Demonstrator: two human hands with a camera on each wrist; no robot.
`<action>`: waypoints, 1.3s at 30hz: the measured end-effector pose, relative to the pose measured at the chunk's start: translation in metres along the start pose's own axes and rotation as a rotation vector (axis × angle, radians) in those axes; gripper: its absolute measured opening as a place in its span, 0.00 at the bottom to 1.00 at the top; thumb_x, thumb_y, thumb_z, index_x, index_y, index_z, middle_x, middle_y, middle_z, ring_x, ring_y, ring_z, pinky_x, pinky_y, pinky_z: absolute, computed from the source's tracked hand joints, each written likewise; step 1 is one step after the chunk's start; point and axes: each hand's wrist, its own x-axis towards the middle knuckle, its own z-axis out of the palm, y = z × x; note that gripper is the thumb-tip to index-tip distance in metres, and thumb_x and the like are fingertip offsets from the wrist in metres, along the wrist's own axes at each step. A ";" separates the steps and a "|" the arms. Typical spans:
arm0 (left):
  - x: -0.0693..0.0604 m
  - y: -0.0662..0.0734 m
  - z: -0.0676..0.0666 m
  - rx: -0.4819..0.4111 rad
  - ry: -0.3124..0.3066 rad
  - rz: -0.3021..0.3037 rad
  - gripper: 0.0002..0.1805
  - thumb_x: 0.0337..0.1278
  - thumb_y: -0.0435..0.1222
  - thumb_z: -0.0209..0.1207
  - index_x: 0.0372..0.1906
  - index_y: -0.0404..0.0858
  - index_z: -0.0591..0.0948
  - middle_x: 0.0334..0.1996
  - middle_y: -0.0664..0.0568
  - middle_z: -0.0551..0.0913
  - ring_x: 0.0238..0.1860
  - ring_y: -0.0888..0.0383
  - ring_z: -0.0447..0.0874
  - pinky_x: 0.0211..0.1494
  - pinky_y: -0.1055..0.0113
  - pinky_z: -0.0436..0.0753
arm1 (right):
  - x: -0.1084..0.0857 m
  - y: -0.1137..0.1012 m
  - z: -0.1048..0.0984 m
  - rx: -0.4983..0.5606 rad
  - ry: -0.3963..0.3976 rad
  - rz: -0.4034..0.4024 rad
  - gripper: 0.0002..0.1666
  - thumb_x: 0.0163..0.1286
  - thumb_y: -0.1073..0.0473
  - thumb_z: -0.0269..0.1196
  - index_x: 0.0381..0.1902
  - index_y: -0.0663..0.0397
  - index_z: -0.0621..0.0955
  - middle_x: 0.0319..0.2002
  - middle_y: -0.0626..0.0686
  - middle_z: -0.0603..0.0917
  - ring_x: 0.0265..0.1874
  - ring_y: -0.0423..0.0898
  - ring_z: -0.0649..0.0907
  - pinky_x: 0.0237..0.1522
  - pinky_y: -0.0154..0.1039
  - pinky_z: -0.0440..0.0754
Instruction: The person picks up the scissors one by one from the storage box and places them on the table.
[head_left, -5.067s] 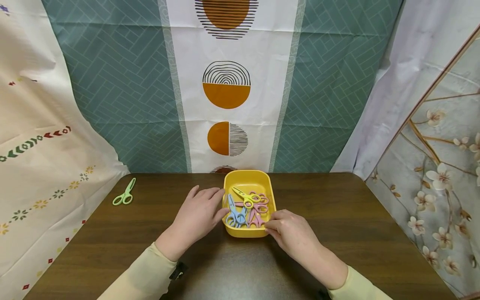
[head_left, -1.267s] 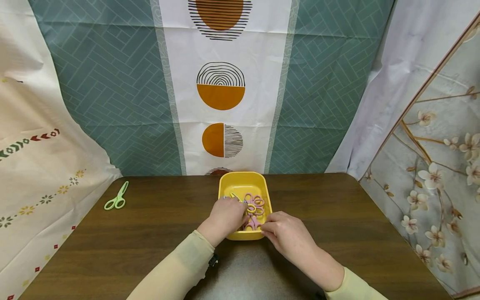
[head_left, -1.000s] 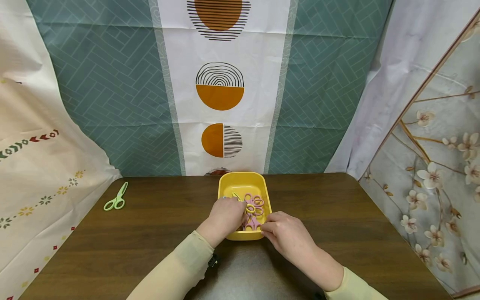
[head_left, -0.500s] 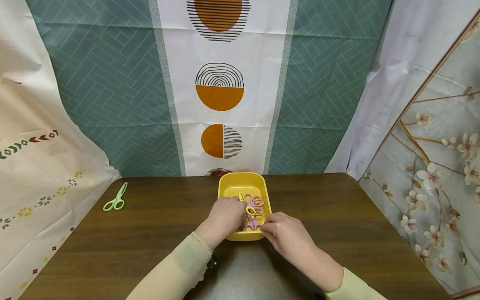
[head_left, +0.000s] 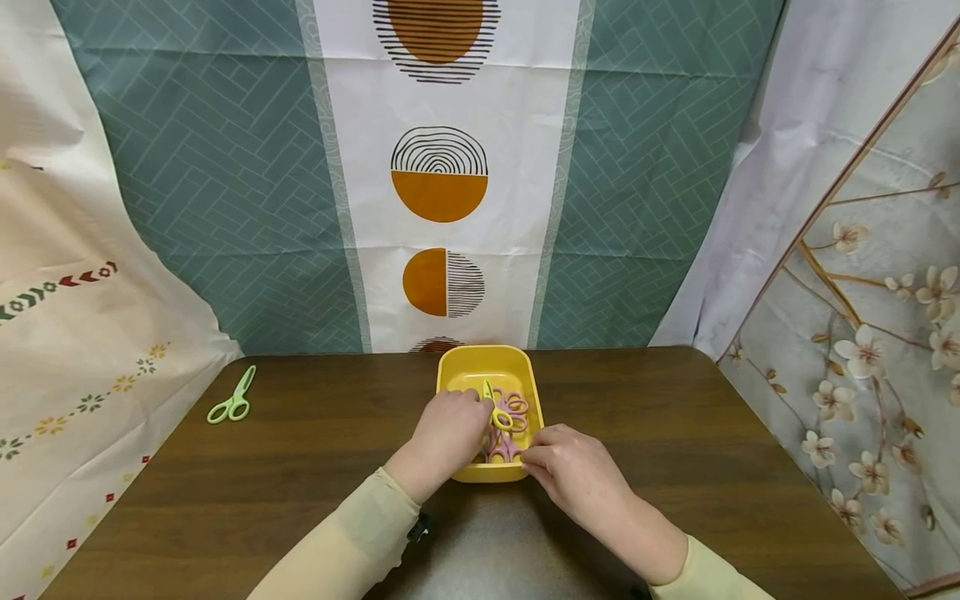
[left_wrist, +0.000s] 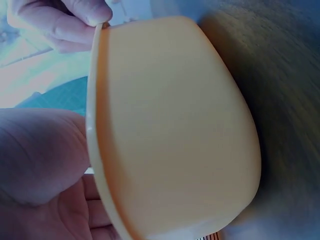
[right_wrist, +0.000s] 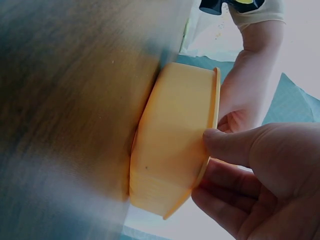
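A yellow plastic bin [head_left: 489,474] stands near the table's far edge, with yellow scissors [head_left: 501,420] lying over several pink scissors [head_left: 506,448] inside. My left hand [head_left: 446,427] reaches over the bin's left side, fingers bent down into it. Its fingertips are hidden, so what they hold cannot be seen; no blue scissors show now. In the left wrist view the bin's wall [left_wrist: 175,125] covers most of those fingers. My right hand [head_left: 573,462] pinches the bin's front right rim between thumb [right_wrist: 227,145] and fingers, as the right wrist view shows.
Light green scissors [head_left: 232,398] lie by the table's far left corner. The dark wood table [head_left: 225,500] meets a hanging patterned cloth [head_left: 255,183] at its back edge. More fabric hangs along the left and right sides.
Since 5.1 s ago my left hand has moved from beside the bin into it, covering where blue scissors lay. During the last second the yellow scissors have turned more upright. The right hand keeps its pinch.
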 end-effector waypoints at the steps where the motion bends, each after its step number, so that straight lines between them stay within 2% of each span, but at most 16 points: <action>1: -0.001 0.000 -0.001 -0.003 -0.002 -0.002 0.12 0.66 0.41 0.77 0.46 0.39 0.90 0.33 0.49 0.85 0.33 0.52 0.83 0.46 0.53 0.87 | 0.000 0.000 0.000 0.000 0.004 -0.002 0.09 0.61 0.63 0.84 0.38 0.50 0.95 0.37 0.45 0.89 0.41 0.44 0.87 0.42 0.44 0.89; 6: -0.005 -0.002 -0.006 0.002 0.014 -0.002 0.12 0.68 0.41 0.76 0.47 0.39 0.89 0.35 0.49 0.85 0.34 0.52 0.85 0.49 0.53 0.88 | 0.000 0.000 0.001 -0.005 0.015 0.000 0.08 0.62 0.62 0.84 0.37 0.49 0.95 0.37 0.45 0.89 0.41 0.44 0.87 0.42 0.44 0.89; 11: -0.010 -0.006 -0.009 -0.001 0.061 0.003 0.12 0.70 0.43 0.76 0.47 0.39 0.89 0.36 0.49 0.86 0.35 0.52 0.86 0.50 0.53 0.88 | 0.000 0.000 0.000 -0.004 0.013 0.005 0.07 0.63 0.61 0.84 0.37 0.49 0.95 0.37 0.45 0.89 0.41 0.44 0.87 0.42 0.44 0.89; 16: -0.016 -0.009 -0.013 -0.028 0.115 0.015 0.12 0.69 0.42 0.76 0.44 0.39 0.87 0.35 0.49 0.85 0.35 0.51 0.86 0.51 0.52 0.87 | 0.000 0.000 0.000 -0.003 0.000 0.011 0.07 0.63 0.61 0.83 0.38 0.49 0.95 0.37 0.45 0.89 0.41 0.44 0.87 0.42 0.44 0.89; 23: -0.026 -0.014 -0.017 -0.038 0.146 0.025 0.13 0.66 0.40 0.78 0.41 0.38 0.86 0.32 0.51 0.82 0.32 0.53 0.81 0.53 0.53 0.86 | 0.001 0.000 -0.001 0.000 -0.016 0.022 0.08 0.63 0.60 0.84 0.39 0.50 0.95 0.37 0.46 0.89 0.41 0.45 0.87 0.43 0.44 0.90; 27: -0.031 -0.019 -0.017 -0.031 0.170 0.028 0.14 0.65 0.41 0.79 0.39 0.39 0.85 0.32 0.51 0.82 0.33 0.53 0.82 0.54 0.53 0.86 | 0.001 0.000 -0.001 -0.006 -0.006 0.016 0.07 0.63 0.61 0.84 0.37 0.50 0.95 0.37 0.45 0.89 0.41 0.45 0.87 0.42 0.44 0.89; 39: -0.046 -0.031 -0.018 0.001 0.225 0.028 0.15 0.63 0.40 0.80 0.40 0.37 0.85 0.34 0.48 0.83 0.32 0.50 0.81 0.49 0.53 0.85 | 0.001 -0.001 -0.001 -0.003 -0.002 0.021 0.07 0.63 0.61 0.84 0.37 0.50 0.95 0.36 0.45 0.89 0.40 0.45 0.87 0.42 0.44 0.89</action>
